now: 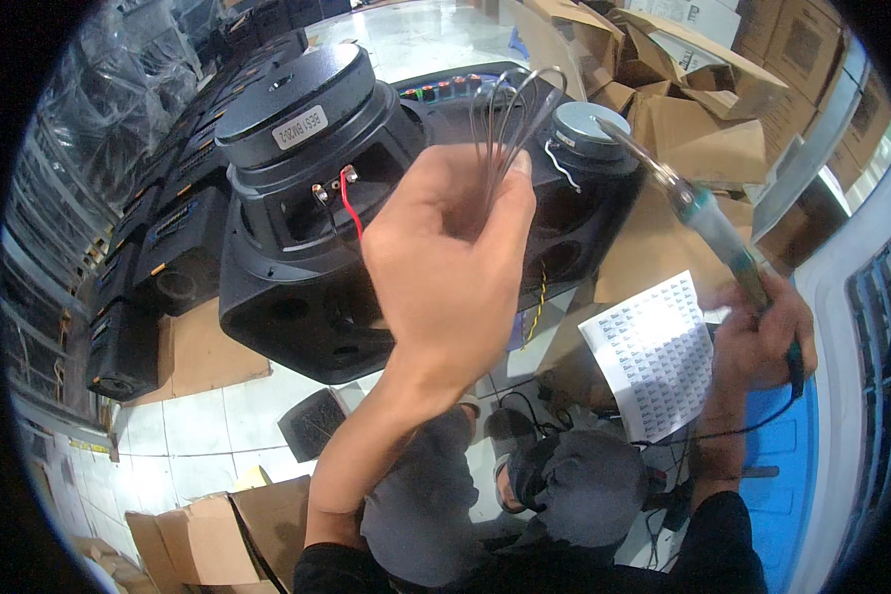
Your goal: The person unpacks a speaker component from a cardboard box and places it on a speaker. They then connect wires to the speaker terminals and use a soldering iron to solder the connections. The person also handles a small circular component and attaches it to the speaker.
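Pinched in my left hand (445,247) is a bunch of looped thin grey wire (492,144) that looks like solder. My right hand (784,322) is wrapped around the handle of a soldering iron (715,230), its metal tip pointing up and to the left. Beyond my hands lies a black speaker cabinet (267,332). A large woofer (292,109) sits on it, magnet upward, with a red wire (350,205) and a black wire at its terminals. A smaller driver (589,129) with a white lead is near the iron's tip. My left hand hides the cabinet's middle.
Rows of black speaker boxes (180,252) stand on the left. Opened cardboard boxes (698,129) fill the back right. A printed white sheet (651,361) lies beside my right arm, near a blue plastic surface (777,455). The iron's cord runs below the sheet.
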The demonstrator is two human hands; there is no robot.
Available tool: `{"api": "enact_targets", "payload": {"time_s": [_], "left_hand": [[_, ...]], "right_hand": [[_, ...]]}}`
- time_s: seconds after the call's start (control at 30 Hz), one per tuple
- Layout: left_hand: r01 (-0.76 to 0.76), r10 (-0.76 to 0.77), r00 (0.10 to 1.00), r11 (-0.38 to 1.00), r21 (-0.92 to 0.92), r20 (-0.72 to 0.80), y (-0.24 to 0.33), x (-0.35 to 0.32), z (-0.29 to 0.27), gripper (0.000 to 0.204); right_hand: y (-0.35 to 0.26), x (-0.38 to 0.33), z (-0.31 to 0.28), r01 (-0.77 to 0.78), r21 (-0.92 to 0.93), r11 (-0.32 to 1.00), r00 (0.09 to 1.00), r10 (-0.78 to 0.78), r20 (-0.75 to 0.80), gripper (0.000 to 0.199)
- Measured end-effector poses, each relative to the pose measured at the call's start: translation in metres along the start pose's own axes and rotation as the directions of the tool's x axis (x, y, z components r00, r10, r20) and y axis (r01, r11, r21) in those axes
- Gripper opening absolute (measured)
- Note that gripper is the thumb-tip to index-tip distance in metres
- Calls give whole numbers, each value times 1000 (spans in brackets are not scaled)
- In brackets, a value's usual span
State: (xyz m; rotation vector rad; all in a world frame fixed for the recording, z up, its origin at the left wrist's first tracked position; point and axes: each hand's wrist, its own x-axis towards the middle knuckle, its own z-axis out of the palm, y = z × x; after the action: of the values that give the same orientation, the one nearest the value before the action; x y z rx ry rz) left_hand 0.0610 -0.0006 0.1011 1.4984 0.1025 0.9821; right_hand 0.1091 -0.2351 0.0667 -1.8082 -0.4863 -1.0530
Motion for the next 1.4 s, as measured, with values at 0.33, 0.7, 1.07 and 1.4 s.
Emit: {"api": "enact_targets", "payload": {"time_s": [0.33,0.7,1.07,1.4], "left_hand": [[546,-690,640,718,432,338,-41,-83,-113,16],[584,-523,803,785,208,-285,-58,-173,-181,10],[-47,102,992,853,520,-77,67,-1,-172,20],[-90,32,992,856,508,123,65,35,-154,19]], "right_hand": [[54,-122,-83,-482,407,776,839,543,-42,39],[65,-148,-80,-614,434,659,740,673,24,37],[-20,58,71,-384,753,534,916,117,385,40],[-49,87,110,-338,696,633,891,-24,454,47]]}}
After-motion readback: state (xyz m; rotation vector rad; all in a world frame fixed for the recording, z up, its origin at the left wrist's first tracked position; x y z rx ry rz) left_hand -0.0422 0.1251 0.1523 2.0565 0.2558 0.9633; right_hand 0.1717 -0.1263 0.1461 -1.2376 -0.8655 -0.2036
